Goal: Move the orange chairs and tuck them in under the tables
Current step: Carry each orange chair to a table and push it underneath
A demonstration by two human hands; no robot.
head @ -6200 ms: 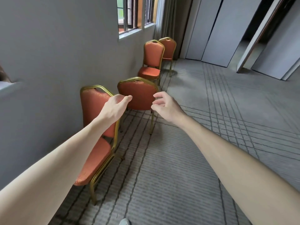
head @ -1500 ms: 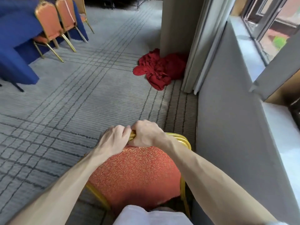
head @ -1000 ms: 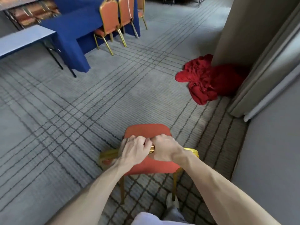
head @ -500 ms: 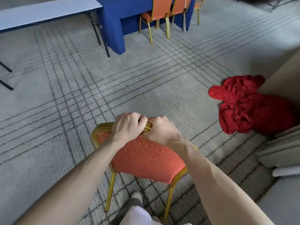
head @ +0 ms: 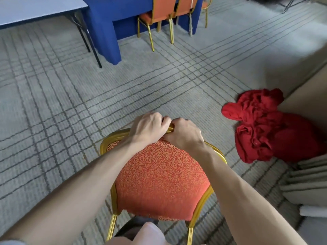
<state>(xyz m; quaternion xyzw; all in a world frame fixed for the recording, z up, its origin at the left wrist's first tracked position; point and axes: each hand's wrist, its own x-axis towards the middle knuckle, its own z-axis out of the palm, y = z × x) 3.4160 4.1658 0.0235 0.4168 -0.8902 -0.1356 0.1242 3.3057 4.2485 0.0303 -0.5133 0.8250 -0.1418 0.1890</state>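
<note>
My left hand (head: 148, 128) and right hand (head: 185, 134): both fists wrapped tight on gold top rail of orange chair (head: 159, 179), knuckles touching at rail centre. Chair directly before me, backrest facing me, on grey lined carpet (head: 53, 121). No readable writing or labels. Ahead: open carpet up to blue-draped table (head: 106, 23); two orange chairs (head: 159, 11) already tucked there. Right: red cloth heap (head: 261, 128) near chair, beside folded curtain (head: 309, 183).

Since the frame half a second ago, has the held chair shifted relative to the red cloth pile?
Cannot tell. The chair sits left of the red cloth as before, both hands gripping; the head camera itself moved.
</note>
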